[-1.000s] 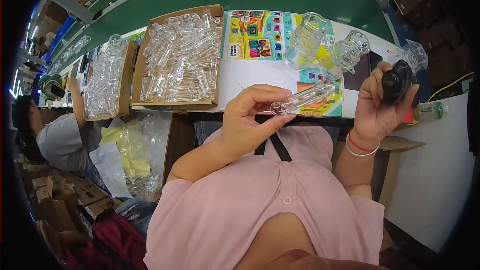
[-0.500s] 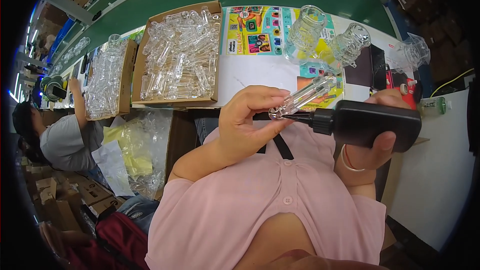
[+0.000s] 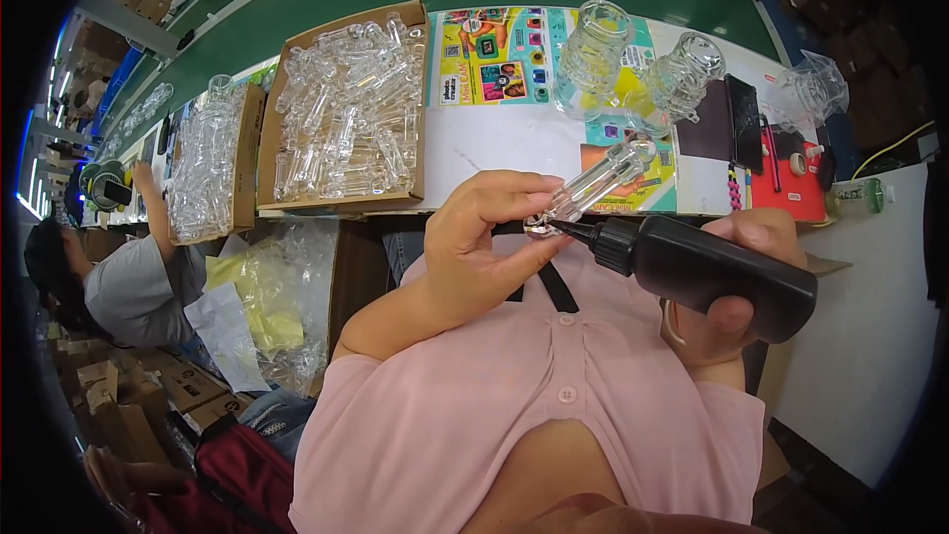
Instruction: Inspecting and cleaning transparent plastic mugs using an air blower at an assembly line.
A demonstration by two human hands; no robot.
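Between thumb and fingers, my left hand pinches the near end of a clear tube-shaped plastic piece, which slants up to the right. My right hand is wrapped round a black squeeze bottle, tilted with its nozzle pointing left and slightly up. The thin nozzle tip meets the tube's near end, close to my left fingers; whether any liquid comes out is too small to tell. Beyond the tube, two larger clear ribbed plastic vessels stand on the table.
Left of my hands lies a cardboard tray full of clear tubes, with a second filled box beside it. A red pad and a green-tinted bottle are at right. A co-worker in grey sits far left.
My right hand has tipped the black bottle so its base drops lower and its nozzle points more upward. The clear tube has shifted slightly left and down with my left hand.
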